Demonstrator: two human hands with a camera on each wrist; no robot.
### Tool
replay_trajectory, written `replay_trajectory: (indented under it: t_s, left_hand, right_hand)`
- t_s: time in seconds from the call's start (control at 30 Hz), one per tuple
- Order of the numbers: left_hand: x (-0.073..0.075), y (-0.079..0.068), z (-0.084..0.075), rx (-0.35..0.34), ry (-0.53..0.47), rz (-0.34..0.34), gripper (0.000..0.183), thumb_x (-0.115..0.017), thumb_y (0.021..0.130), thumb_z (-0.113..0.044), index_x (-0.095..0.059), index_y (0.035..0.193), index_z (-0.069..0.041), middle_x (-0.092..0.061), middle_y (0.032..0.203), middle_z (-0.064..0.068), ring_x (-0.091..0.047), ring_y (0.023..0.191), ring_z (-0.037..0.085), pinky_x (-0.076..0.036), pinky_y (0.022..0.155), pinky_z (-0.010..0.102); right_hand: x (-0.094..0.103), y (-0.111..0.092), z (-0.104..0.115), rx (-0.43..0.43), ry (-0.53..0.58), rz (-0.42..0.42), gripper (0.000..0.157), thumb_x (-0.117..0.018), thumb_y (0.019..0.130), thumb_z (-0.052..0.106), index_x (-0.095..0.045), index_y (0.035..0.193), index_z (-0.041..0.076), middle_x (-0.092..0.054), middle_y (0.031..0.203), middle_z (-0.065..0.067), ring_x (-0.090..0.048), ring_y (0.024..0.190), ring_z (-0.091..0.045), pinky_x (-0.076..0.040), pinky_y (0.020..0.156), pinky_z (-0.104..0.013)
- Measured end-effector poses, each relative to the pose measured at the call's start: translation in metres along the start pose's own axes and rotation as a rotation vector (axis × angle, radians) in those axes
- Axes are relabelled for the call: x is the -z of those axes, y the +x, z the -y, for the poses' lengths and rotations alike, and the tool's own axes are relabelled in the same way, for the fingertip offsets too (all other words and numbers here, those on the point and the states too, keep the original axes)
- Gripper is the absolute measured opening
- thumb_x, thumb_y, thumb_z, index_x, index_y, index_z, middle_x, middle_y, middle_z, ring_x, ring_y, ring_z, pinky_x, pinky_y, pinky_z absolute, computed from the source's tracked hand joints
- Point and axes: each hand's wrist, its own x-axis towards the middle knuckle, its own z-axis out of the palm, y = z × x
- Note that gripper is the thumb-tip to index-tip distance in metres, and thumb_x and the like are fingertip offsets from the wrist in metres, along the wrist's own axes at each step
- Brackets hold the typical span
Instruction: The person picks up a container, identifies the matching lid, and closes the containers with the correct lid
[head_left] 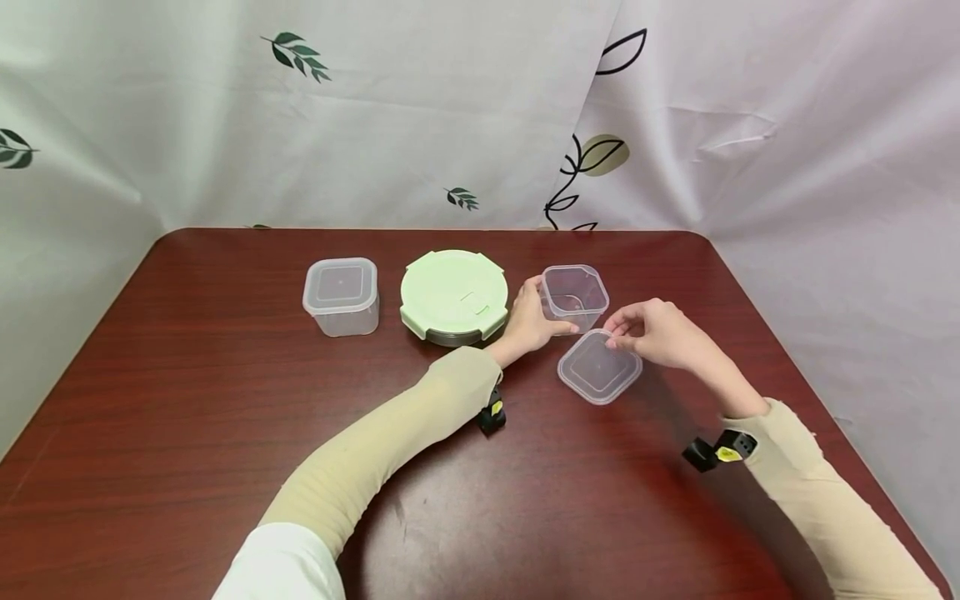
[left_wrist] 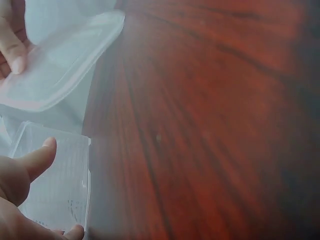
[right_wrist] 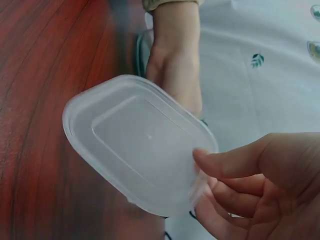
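Note:
My left hand (head_left: 528, 323) holds a clear square plastic container (head_left: 588, 318) by its left side, thumb along the front wall and fingers toward the back. The container stands uncovered on the table, with its thumb-side wall (left_wrist: 62, 175) visible in the left wrist view. Between thumb and fingers, my right hand (head_left: 663, 335) pinches one corner of a translucent square lid (head_left: 600, 371). That lid is tilted and raised above the table, just in front of the container. In the right wrist view the lid (right_wrist: 142, 145) partly covers the left hand.
A round container with a pale green clip lid (head_left: 450, 292) sits directly left of my left hand. Farther left stands another clear square container (head_left: 345, 312) with its lid on. The dark red wooden table (head_left: 187, 400) meets a white patterned cloth (head_left: 420, 108) behind.

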Motion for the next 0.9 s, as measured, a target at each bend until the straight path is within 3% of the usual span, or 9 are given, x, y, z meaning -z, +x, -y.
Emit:
replay_trajectory:
  t_s: [0.2, 0.37, 0.57, 0.77, 0.9]
  left_hand:
    - [0.002, 0.001, 0.000, -0.003, 0.033, -0.008, 0.090, -0.085, 0.073, -0.020, -0.031, 0.142, -0.001, -0.045, 0.140, 0.017, -0.044, 0.130, 0.027, -0.039, 0.107, 0.034]
    - [0.002, 0.001, -0.001, 0.011, 0.044, -0.013, 0.087, -0.083, 0.075, -0.020, -0.032, 0.142, -0.001, -0.044, 0.141, 0.017, -0.043, 0.132, 0.027, -0.038, 0.109, 0.033]
    - [0.002, 0.000, 0.000, -0.016, 0.049, -0.019, 0.091, -0.086, 0.071, -0.022, -0.032, 0.141, -0.001, -0.045, 0.139, 0.017, -0.045, 0.129, 0.027, -0.039, 0.107, 0.033]
    - [0.002, 0.000, 0.000, -0.014, 0.038, -0.013, 0.094, -0.087, 0.070, -0.021, -0.031, 0.142, -0.001, -0.045, 0.139, 0.016, -0.046, 0.128, 0.027, -0.040, 0.106, 0.033]
    - [0.001, 0.000, -0.001, -0.014, 0.044, -0.010, 0.093, -0.087, 0.070, -0.021, -0.031, 0.142, -0.001, -0.044, 0.139, 0.016, -0.045, 0.129, 0.027, -0.038, 0.107, 0.033]
  right_hand:
    - [0.008, -0.003, 0.014, 0.021, -0.018, -0.122, 0.005, -0.073, 0.082, 0.008, -0.071, 0.086, 0.008, -0.068, 0.076, -0.003, -0.056, 0.070, -0.015, -0.041, 0.058, -0.022]
    - [0.019, -0.006, 0.026, 0.048, -0.071, -0.217, 0.005, -0.073, 0.083, 0.011, -0.071, 0.086, 0.009, -0.068, 0.077, -0.003, -0.056, 0.075, -0.018, -0.039, 0.065, -0.024]
    - [0.028, -0.002, 0.029, 0.079, -0.074, -0.335, 0.005, -0.073, 0.082, 0.009, -0.071, 0.087, 0.012, -0.068, 0.077, -0.002, -0.053, 0.070, -0.006, -0.036, 0.063, -0.018]
    - [0.029, 0.003, 0.030, 0.218, -0.092, -0.511, 0.011, -0.071, 0.080, 0.001, -0.072, 0.087, 0.009, -0.069, 0.081, -0.003, -0.052, 0.074, -0.006, -0.038, 0.067, -0.016]
    - [0.024, 0.011, 0.028, 0.355, -0.095, -0.568, 0.012, -0.071, 0.079, -0.002, -0.072, 0.087, 0.007, -0.068, 0.081, -0.004, -0.050, 0.074, -0.009, -0.036, 0.067, -0.020]
